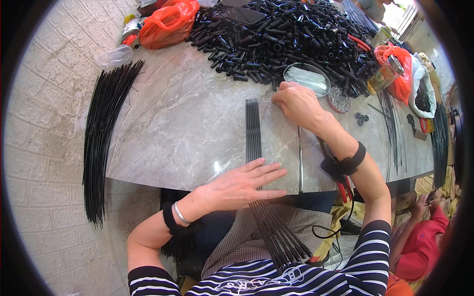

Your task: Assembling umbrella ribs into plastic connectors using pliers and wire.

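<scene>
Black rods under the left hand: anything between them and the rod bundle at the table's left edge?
Head view: only bare marble table between the flat row of black rods and the bundle.

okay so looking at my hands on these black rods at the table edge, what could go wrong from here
1. The black rods overhang the table edge toward your lap, and only the flat left hand pins them; lifting it might let them slide off.
2. The right hand works at the rod tips beside the oval dish of thin wires; a nudge could spill it.
3. The red-handled pliers sit at the edge under your right forearm and could get knocked down.
</scene>
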Demonstrator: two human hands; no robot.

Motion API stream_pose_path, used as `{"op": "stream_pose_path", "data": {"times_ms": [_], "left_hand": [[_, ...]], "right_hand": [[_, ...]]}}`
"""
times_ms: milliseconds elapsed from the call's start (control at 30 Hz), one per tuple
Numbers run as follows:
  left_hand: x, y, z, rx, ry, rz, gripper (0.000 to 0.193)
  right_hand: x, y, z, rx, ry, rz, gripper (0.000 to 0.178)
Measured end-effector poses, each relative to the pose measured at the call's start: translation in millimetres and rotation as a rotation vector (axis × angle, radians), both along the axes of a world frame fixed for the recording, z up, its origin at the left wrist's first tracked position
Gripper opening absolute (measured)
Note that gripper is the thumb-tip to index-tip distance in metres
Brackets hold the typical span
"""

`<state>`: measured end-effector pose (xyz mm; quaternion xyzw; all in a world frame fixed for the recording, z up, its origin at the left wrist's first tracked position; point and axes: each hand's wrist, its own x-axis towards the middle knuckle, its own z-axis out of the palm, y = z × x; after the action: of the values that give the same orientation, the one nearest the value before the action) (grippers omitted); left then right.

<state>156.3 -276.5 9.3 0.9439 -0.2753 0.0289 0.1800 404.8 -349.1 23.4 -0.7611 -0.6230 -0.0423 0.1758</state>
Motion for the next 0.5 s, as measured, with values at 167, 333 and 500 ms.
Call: {"op": "stream_pose_path", "data": {"times_ms": [167, 333, 500], "left_hand": [[-0.5, -0.9, -1.0, 0.024, 0.020, 0.018, 0.073], [-0.3, -1.1, -0.2, 0.038, 0.026, 0.018, 0.076], [-0.3, -1.4, -1.2, 0.034, 0.018, 0.020, 0.075]], "right_hand": [[0.2, -1.6, 0.4, -0.005, -0.007, -0.006, 0.017], [1.2, -1.6, 1.2, -0.048, -0.012, -0.014, 0.017], [0.7, -1.0, 0.7, -0.022, -0.017, 0.004, 0.016]]}}
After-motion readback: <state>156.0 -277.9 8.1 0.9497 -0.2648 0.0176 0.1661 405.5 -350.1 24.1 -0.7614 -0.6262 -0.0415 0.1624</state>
